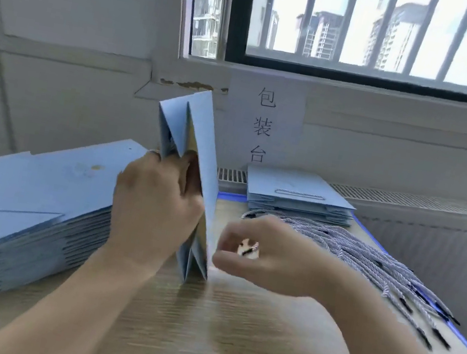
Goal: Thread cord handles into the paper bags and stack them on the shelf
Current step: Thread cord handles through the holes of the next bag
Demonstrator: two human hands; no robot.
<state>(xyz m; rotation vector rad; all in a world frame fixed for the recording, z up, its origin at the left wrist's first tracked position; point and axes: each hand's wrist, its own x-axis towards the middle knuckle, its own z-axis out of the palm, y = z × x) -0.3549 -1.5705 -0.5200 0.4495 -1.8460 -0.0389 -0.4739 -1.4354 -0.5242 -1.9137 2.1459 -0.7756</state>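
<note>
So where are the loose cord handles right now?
Head view: the cord handles lie bundled on the right side of the table, just in front of the small stack of finished bags and right of the right hand.

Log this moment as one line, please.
left hand grips upright folded blue paper bag; right hand curled beside it, grasp unclear; grey twisted cords untouched

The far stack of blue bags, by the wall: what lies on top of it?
Its top bag shows one cord handle lying flat near the front edge. Whether the bags below have handles is hidden.
</note>
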